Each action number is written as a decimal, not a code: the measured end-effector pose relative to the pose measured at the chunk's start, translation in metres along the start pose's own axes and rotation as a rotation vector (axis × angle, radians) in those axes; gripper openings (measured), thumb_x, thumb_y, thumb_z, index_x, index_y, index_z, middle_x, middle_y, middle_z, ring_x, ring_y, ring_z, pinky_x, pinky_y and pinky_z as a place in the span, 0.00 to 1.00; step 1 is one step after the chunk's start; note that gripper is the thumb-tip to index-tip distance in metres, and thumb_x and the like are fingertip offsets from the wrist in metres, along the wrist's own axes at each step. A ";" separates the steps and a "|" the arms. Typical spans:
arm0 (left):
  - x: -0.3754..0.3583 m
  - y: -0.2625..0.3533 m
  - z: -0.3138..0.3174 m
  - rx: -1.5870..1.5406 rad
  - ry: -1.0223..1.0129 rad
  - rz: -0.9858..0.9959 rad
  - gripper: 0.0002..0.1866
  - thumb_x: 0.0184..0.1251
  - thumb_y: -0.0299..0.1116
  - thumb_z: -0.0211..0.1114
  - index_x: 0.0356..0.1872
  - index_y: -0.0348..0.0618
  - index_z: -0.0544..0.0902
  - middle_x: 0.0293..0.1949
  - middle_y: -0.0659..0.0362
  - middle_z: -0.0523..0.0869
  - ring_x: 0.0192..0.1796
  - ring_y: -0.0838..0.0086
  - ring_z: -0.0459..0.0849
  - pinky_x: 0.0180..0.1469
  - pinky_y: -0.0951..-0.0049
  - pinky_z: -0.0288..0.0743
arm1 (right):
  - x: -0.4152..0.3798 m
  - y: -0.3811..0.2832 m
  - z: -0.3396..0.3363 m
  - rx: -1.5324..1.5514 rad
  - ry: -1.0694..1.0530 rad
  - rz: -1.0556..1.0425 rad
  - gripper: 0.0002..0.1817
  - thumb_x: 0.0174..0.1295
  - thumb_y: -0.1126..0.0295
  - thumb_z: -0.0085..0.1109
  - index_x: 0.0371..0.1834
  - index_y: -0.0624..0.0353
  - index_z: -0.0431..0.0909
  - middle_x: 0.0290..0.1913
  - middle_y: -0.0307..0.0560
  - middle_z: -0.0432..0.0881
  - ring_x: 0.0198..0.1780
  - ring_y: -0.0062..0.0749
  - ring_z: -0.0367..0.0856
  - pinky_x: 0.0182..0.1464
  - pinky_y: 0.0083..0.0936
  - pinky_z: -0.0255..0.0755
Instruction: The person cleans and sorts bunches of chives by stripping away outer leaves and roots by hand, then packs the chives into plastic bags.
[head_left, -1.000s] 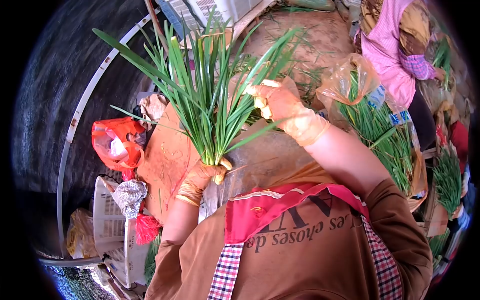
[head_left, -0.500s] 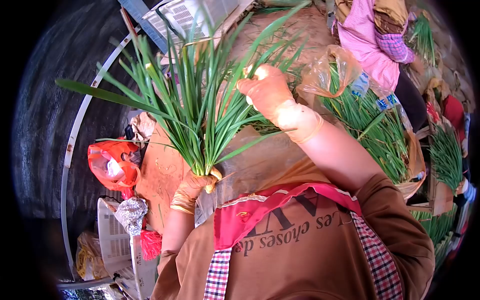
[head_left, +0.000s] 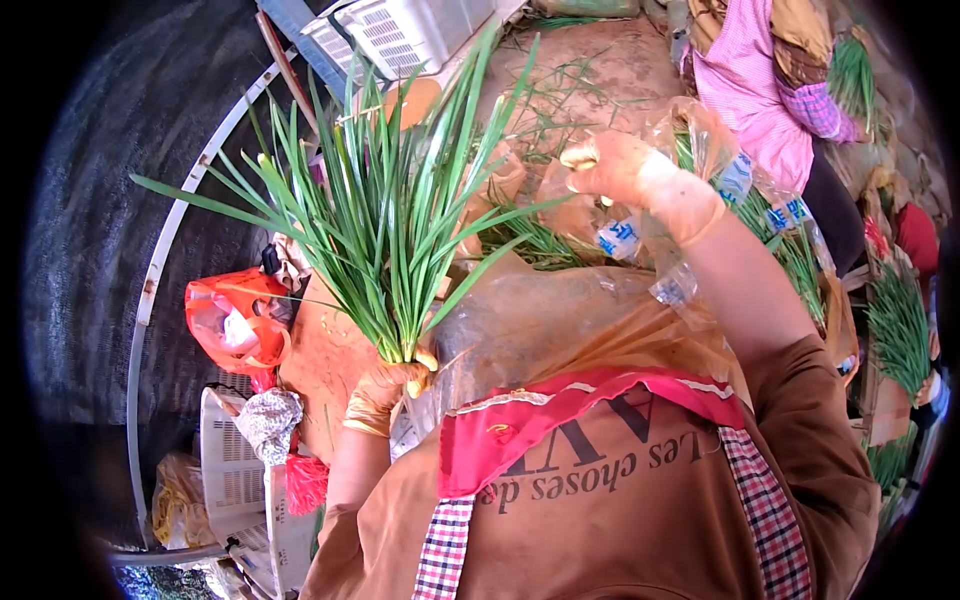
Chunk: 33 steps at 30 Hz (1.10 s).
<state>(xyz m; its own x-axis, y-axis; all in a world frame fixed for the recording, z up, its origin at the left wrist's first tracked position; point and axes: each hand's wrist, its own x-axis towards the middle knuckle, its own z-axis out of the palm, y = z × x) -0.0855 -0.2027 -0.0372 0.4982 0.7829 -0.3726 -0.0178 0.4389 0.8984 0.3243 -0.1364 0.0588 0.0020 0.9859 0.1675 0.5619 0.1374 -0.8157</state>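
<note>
My left hand (head_left: 392,382), in a thin orange-tinted glove, grips a bunch of long green chives (head_left: 385,215) at its base, with the leaves fanning upward. My right hand (head_left: 628,168), gloved the same way, is raised to the right of the bunch. Its fingers are closed on the edge of a clear plastic bag (head_left: 560,315) that drapes down over my lap. A brown top and a red apron with a checked border fill the lower part of the view.
An orange plastic bag (head_left: 232,318) lies at the left beside white crates (head_left: 235,470). Another white crate (head_left: 405,30) stands at the top. A bag full of chives (head_left: 795,255) sits at the right. A person in pink (head_left: 765,85) works at the upper right, holding greens.
My right hand has left the chive leaves, moved right and taken hold of the clear plastic bag. The bunch stays in my left hand, nearly in the same place.
</note>
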 end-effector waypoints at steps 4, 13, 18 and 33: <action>-0.006 0.001 -0.002 0.050 0.006 -0.002 0.16 0.36 0.22 0.67 0.33 0.31 0.82 0.22 0.53 0.81 0.18 0.71 0.77 0.20 0.76 0.69 | 0.010 -0.042 -0.002 0.183 0.048 -0.085 0.23 0.53 0.61 0.64 0.51 0.60 0.77 0.37 0.41 0.82 0.33 0.24 0.79 0.33 0.25 0.71; -0.014 -0.006 0.001 0.091 -0.002 -0.003 0.11 0.40 0.23 0.66 0.29 0.32 0.81 0.20 0.59 0.76 0.17 0.75 0.73 0.18 0.78 0.64 | 0.021 -0.041 0.009 0.420 -0.226 0.072 0.15 0.53 0.63 0.64 0.40 0.60 0.79 0.29 0.39 0.80 0.27 0.18 0.73 0.25 0.17 0.61; -0.013 -0.005 0.004 0.150 0.001 0.008 0.11 0.40 0.23 0.66 0.29 0.33 0.80 0.20 0.58 0.76 0.18 0.75 0.74 0.18 0.78 0.65 | 0.013 -0.035 0.024 0.761 -0.247 0.131 0.10 0.56 0.65 0.61 0.36 0.60 0.79 0.26 0.35 0.76 0.24 0.14 0.66 0.23 0.13 0.56; -0.012 -0.016 0.006 0.278 0.058 -0.059 0.12 0.42 0.29 0.68 0.29 0.34 0.81 0.22 0.60 0.79 0.21 0.76 0.76 0.22 0.77 0.68 | -0.007 0.004 0.077 1.094 0.228 0.113 0.08 0.65 0.66 0.48 0.42 0.54 0.75 0.32 0.37 0.81 0.23 0.19 0.72 0.22 0.16 0.63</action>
<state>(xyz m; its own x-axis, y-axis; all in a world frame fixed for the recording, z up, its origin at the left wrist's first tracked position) -0.0861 -0.2214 -0.0463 0.4411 0.7869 -0.4316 0.2521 0.3529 0.9010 0.2632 -0.1352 0.0117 0.2210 0.9729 0.0675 -0.4796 0.1686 -0.8611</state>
